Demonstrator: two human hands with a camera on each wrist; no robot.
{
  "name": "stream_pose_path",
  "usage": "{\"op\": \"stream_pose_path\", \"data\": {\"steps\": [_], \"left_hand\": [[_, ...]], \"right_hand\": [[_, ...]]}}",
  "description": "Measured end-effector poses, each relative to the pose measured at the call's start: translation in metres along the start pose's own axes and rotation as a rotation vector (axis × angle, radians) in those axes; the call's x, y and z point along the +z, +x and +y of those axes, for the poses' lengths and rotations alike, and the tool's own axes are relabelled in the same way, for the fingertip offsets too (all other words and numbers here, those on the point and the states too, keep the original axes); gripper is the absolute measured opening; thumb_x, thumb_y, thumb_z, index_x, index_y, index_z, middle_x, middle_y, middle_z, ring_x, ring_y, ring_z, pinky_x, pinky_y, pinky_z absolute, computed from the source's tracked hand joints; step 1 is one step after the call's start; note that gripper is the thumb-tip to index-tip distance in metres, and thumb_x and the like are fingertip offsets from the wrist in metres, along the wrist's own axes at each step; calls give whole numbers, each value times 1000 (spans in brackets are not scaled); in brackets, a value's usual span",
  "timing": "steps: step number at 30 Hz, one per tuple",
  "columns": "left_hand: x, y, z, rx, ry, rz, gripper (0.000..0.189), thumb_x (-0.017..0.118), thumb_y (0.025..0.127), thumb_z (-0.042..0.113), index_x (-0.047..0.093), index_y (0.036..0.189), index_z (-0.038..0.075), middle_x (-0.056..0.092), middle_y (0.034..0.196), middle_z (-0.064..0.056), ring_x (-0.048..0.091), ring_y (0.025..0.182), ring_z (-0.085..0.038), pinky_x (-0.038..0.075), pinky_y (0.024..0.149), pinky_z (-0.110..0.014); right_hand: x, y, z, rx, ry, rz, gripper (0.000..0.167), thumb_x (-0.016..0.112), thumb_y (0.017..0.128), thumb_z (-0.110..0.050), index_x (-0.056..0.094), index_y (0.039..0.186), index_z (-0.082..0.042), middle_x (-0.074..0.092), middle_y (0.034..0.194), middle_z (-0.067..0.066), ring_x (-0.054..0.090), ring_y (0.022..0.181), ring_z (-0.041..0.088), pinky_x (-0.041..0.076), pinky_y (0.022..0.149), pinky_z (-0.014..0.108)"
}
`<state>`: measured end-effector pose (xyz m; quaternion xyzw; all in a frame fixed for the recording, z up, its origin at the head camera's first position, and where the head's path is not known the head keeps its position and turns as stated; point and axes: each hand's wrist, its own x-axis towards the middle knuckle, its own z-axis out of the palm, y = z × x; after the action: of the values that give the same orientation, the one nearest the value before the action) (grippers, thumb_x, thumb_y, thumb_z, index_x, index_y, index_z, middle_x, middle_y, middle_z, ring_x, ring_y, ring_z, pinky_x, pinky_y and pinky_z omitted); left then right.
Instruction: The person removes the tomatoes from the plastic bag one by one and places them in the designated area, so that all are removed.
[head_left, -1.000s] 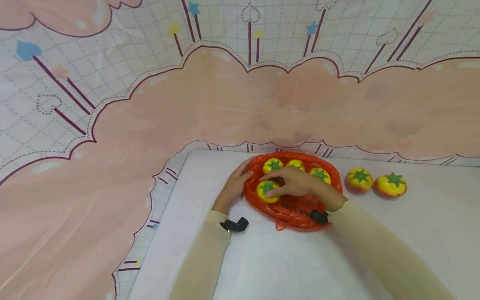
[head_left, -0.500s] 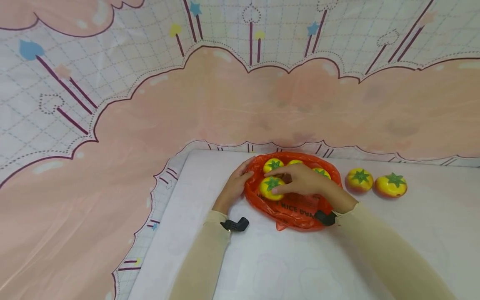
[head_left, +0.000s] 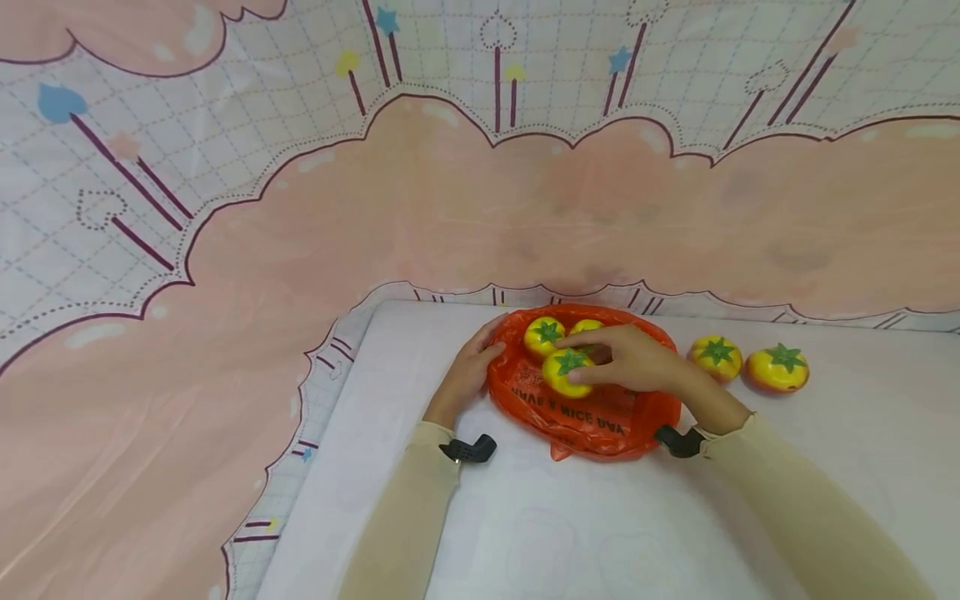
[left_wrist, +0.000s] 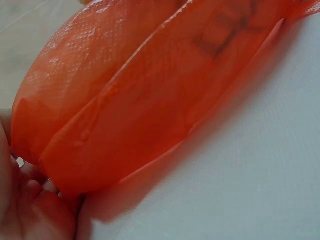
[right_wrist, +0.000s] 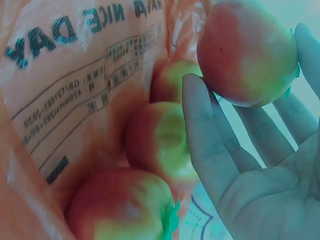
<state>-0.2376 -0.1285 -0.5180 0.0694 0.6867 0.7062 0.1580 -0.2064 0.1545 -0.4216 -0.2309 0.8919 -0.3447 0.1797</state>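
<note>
Sleeves, two, beige (head_left: 405,508): on both forearms, entering from the lower edge of the head view.

Wrist devices, two, black (head_left: 468,448): one at each wrist.

Right hand (head_left: 637,360): over the right half of the bag, pinching one fruit between thumb and fingers; palm visible in the right wrist view.

Held fruit (head_left: 566,373): rounded, yellow and red, green star-shaped cap; above the bag's interior, gripped at its sides. Whether it touches the fruits beneath cannot be told.

Left hand (head_left: 471,368): at the left side of the bag, holding its rim, thumb toward the inside; only partly visible in the left wrist view.

Bag (head_left: 588,440): red plastic, mouth spread wide, lying on the table; black lettering inside, "NICE DAY" legible, reversed in the right wrist view.

Bagged fruits (right_wrist: 120,205): three in the right wrist view, in a row against the printed wall, same colouring; two show in the head view, near the far rim.

Loose fruits, two (head_left: 716,358): same type, side by side on the table just right of the bag, caps upward.

Table (head_left: 540,533): white top, under bag and loose fruits.

Backdrop (head_left: 465,200): peach cloud shapes, dark outlines, pale grid, blue and yellow stars; behind and left of the table.
</note>
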Motion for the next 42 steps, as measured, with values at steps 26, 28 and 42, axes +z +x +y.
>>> {"op": "stream_pose_path", "data": {"steps": [26, 28, 42], "left_hand": [[-1, 5, -4, -25, 16, 25, 49, 49, 106, 20, 49, 147, 44, 40, 161, 12, 41, 149, -18, 37, 121, -43], [0, 4, -4, -24, 12, 23, 49, 48, 106, 19, 49, 148, 43, 40, 162, 11, 40, 149, -20, 37, 121, -44], [0, 2, -1, -13, 23, 18, 49, 48, 106, 19, 47, 150, 40, 40, 162, 9, 40, 150, -20, 37, 121, -44]], "right_hand": [[-41, -66, 8, 93, -20, 154, 57, 73, 90, -51, 63, 140, -25, 62, 141, 12, 62, 121, 39, 60, 91, 51], [-44, -73, 10, 105, -11, 165, 57, 73, 90, -49, 63, 141, -24, 62, 141, 14, 63, 119, 39, 62, 85, 48], [-54, -106, 34, 191, 22, 225, 53, 69, 93, -48, 60, 142, -28, 62, 136, 11, 61, 114, 34, 61, 76, 35]]}}
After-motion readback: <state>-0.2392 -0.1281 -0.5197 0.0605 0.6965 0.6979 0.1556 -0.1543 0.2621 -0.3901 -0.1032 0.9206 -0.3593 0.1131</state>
